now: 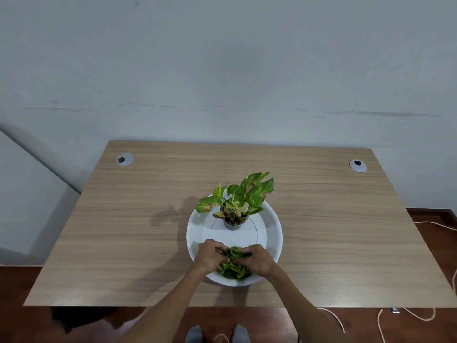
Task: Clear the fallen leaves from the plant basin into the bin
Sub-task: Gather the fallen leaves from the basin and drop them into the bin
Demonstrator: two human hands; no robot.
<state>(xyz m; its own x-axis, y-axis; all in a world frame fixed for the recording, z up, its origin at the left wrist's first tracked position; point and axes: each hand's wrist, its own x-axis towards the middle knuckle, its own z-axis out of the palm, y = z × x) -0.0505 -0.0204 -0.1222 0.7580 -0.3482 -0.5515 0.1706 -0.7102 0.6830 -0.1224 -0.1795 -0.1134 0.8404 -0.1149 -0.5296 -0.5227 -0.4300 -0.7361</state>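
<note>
A round white basin [273, 233] sits on the wooden table. A small potted plant [235, 201] with green and yellow leaves stands at its far side. At the basin's near side lies a heap of loose green leaves [232, 268]. My left hand [210, 256] and my right hand [257, 259] are both inside the basin, fingers curled around the heap from either side, pressing it together. Part of the heap is hidden under my hands. No bin shows in the view.
The wooden table [123, 231] stands against a pale wall, with cable grommets at the back left [125, 159] and back right [357, 165]. White cords [420, 315] trail on the floor at the right. My feet [217, 332] show below the table's front edge.
</note>
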